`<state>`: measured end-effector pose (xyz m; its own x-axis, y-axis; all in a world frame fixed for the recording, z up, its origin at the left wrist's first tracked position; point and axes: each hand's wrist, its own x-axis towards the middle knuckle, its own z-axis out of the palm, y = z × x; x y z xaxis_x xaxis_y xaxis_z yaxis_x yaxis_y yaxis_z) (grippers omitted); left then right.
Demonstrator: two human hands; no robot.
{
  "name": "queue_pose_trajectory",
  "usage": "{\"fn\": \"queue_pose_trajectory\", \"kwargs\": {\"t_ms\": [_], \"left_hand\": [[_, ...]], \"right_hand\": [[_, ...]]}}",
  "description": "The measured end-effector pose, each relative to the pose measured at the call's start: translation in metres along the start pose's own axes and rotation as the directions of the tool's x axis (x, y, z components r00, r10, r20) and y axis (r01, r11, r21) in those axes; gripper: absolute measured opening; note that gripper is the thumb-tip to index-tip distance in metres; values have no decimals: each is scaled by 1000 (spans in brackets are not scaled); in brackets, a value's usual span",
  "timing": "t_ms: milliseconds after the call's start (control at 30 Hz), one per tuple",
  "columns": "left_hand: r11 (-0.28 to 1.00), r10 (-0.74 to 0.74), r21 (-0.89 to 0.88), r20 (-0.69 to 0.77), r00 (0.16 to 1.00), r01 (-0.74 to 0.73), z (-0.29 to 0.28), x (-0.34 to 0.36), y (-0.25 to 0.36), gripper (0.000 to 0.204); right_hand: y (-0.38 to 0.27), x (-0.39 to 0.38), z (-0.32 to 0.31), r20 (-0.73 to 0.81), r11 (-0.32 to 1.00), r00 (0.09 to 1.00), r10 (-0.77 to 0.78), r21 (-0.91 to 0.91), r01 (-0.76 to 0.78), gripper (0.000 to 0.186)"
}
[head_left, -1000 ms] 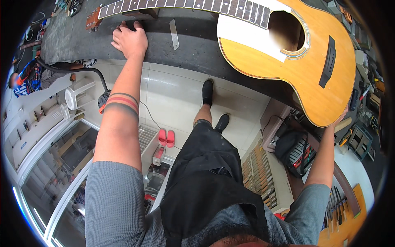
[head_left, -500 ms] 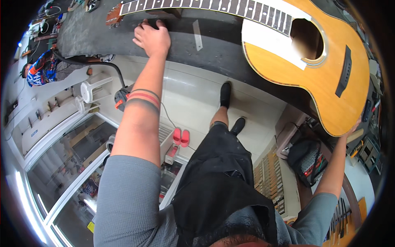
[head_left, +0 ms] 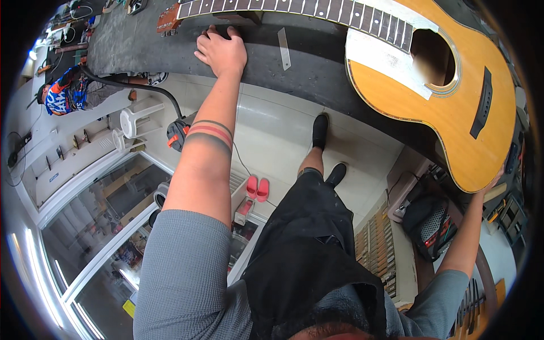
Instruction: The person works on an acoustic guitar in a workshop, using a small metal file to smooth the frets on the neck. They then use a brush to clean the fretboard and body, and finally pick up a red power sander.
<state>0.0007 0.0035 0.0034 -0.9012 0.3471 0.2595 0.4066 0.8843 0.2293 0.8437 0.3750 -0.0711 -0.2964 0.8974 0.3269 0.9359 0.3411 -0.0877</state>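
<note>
An acoustic guitar (head_left: 476,51) lies face up on the dark workbench (head_left: 130,39), its neck reaching left to a wooden headstock (head_left: 169,20). White sheet material (head_left: 374,68) covers part of the top beside the soundhole; a black bridge (head_left: 481,102) shows at right. My left hand (head_left: 222,52) rests on the bench below the neck, fingers apart and holding nothing. A thin metal strip (head_left: 284,50) lies to its right. My right hand (head_left: 494,182) grips the guitar body's lower right edge, fingers mostly hidden beneath it.
Another person (head_left: 68,90) is at the left, near white stools (head_left: 133,120) and a vacuum (head_left: 175,136). Pink sandals (head_left: 258,188) lie on the tiled floor (head_left: 272,124). Below right are a black bag (head_left: 422,221) and rows of tools (head_left: 374,249). A glass-panelled cabinet (head_left: 96,226) stands lower left.
The view has swung, so bench, guitar and floor appear further right in the picture. Both my hands keep about the same places on the bench and guitar.
</note>
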Motion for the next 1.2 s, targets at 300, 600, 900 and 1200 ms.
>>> {"fn": "queue_pose_trajectory", "kwargs": {"t_ms": [300, 600, 900, 1200], "left_hand": [[1000, 6, -13, -3, 1000, -6, 1, 0, -1, 66], [1000, -2, -20, 35, 999, 3, -1, -3, 2, 70], [1000, -12, -21, 36, 999, 13, 1, -1, 2, 68], [1000, -11, -20, 47, 999, 11, -3, -1, 4, 68]], "right_hand": [[0, 4, -3, 38, 1000, 999, -26, 1, 26, 71], [22, 1, 5, 6, 997, 1000, -24, -73, 24, 71], [9, 3, -5, 2, 989, 995, -104, -106, 104, 71], [-5, 5, -10, 40, 998, 998, -41, -37, 42, 68]]}}
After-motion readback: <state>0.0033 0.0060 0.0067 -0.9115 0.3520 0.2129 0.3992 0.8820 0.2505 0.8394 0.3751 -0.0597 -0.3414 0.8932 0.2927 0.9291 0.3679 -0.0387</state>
